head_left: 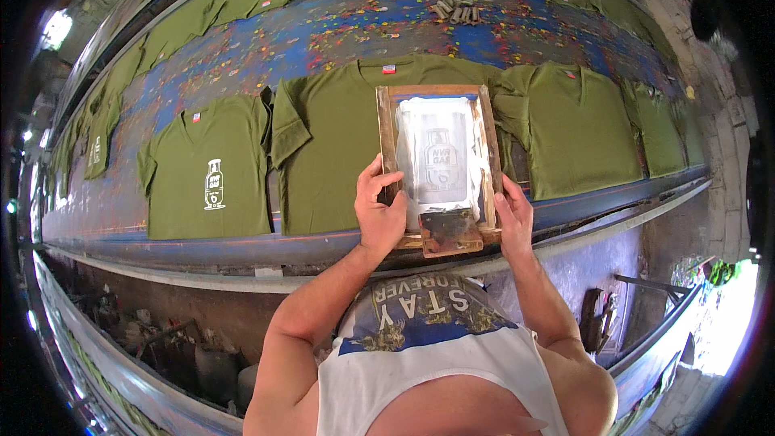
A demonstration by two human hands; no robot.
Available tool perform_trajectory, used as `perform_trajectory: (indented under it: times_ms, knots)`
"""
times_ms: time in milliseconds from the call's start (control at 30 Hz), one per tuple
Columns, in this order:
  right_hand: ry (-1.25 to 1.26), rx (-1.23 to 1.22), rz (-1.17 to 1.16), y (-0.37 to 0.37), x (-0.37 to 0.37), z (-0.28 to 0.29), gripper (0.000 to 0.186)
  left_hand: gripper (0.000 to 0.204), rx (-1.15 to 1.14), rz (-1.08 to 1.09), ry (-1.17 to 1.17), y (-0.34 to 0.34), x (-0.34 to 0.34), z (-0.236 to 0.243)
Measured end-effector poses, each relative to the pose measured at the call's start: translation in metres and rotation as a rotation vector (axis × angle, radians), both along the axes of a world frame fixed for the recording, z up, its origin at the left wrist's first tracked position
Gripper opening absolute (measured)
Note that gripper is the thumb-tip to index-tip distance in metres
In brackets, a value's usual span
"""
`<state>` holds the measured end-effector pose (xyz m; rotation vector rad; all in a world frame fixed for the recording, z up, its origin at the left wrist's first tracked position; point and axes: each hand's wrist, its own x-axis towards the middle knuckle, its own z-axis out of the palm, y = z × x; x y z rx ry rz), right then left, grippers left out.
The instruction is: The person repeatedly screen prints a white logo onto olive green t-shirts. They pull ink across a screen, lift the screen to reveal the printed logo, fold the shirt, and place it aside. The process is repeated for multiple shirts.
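Observation:
A wooden screen-printing frame (386,125) lies over the right part of a green T-shirt (335,169). My left hand (381,211) grips its left side, fingers bent round the wood. On the opposite side, my right hand (515,218) holds the frame's lower right edge. White ink coats the mesh (413,125), where a gas-cylinder design shows faintly. A stained squeegee (450,232) leans at the frame's near end, between my hands, touched by neither. The shirt's surface beneath the frame is hidden.
To the left, a green T-shirt (173,186) bears a white cylinder print (214,184). More green shirts (585,141) lie to the right and along the far edge. Several small grey rolls (458,11) rest on the ink-spotted blue table (282,40). A rail (202,278) runs along its near edge.

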<state>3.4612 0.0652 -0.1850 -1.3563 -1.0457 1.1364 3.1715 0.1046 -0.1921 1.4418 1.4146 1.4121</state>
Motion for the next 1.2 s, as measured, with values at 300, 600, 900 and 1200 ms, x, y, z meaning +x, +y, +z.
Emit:
perform_trajectory:
  times_ms: [300, 600, 900, 1200]
  knots:
    - [-0.344, 0.09, 0.073, 0.015, 0.01, -0.007, 0.056, 0.033, 0.019, 0.012, -0.012, 0.01, 0.007, -0.011]
    - [-0.38, 0.129, 0.07, 0.016, 0.006, -0.01, 0.057, 0.032, -0.016, 0.0, -0.108, 0.009, 0.003, -0.012]
    - [-0.463, 0.205, 0.081, 0.013, 0.005, -0.012, 0.061, 0.029, -0.045, -0.006, -0.161, 0.008, -0.001, -0.019]
    - [-0.47, 0.095, 0.075, 0.018, 0.008, 0.025, 0.061, 0.026, -0.072, 0.014, -0.206, 0.008, 0.0, -0.021]
